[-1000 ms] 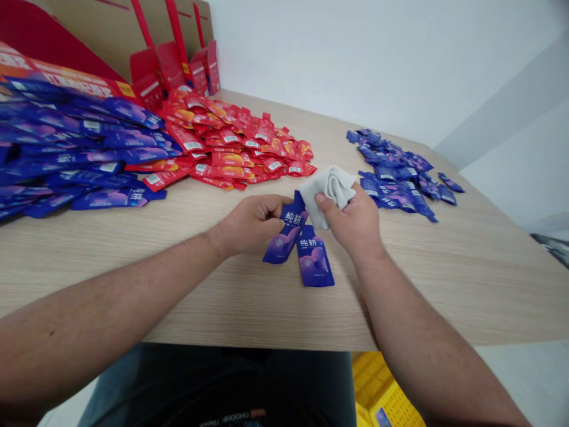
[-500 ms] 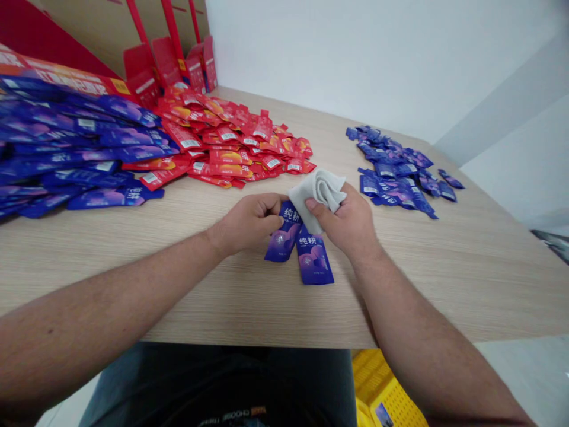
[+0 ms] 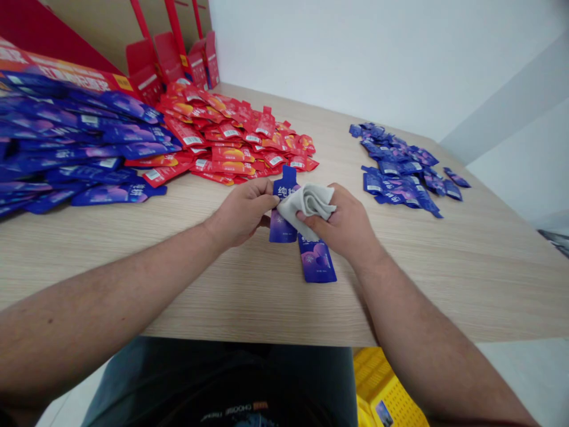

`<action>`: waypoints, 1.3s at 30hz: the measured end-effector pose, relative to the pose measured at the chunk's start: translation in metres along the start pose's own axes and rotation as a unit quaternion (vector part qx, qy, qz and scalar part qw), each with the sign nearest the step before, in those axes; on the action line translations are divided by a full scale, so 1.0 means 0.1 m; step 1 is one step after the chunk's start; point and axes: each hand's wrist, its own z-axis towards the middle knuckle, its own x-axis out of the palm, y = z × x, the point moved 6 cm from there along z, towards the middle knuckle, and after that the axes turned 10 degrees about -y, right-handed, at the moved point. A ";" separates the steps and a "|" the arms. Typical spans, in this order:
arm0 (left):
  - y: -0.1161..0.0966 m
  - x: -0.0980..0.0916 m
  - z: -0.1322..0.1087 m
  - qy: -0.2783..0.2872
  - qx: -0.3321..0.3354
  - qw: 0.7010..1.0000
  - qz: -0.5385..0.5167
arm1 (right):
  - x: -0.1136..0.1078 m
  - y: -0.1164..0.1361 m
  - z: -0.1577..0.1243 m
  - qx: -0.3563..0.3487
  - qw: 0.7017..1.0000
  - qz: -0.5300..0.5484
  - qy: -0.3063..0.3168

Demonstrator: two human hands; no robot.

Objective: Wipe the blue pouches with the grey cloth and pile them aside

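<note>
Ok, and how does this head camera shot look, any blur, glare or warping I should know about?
In the head view, the light is soft and even, with only faint shadows beneath the left hand and right hand. The wide lens bends the near edge of the wooden table and stretches the left forearm and right forearm. The small print on the lower blue sachet is too soft to read.

The wood-grain table (image 3: 400, 279) carries a red sachet pile (image 3: 235, 136), a blue sachet stack (image 3: 80, 130) to its left, a blue sachet group (image 3: 395, 166) at right, and one blue sachet (image 3: 317, 261) at front centre.
</note>
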 end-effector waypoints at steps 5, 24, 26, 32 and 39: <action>-0.01 -0.01 0.01 -0.010 0.020 1.000 0.010 | 0.13 0.16 -0.06 -0.094 0.990 0.062 0.080; -0.01 -0.04 0.02 -0.053 0.016 0.998 -0.009 | 0.14 0.10 -0.06 -0.036 0.999 0.002 0.036; -0.01 -0.04 0.02 -0.054 0.015 0.998 -0.012 | 0.12 0.09 -0.05 -0.024 0.999 0.003 0.028; -0.03 -0.04 0.01 -0.060 0.020 0.998 -0.008 | 0.12 0.09 -0.05 -0.024 0.999 0.007 0.023; -0.08 -0.05 0.01 -0.071 0.018 0.997 -0.030 | 0.21 0.11 -0.07 -0.044 0.994 0.031 0.096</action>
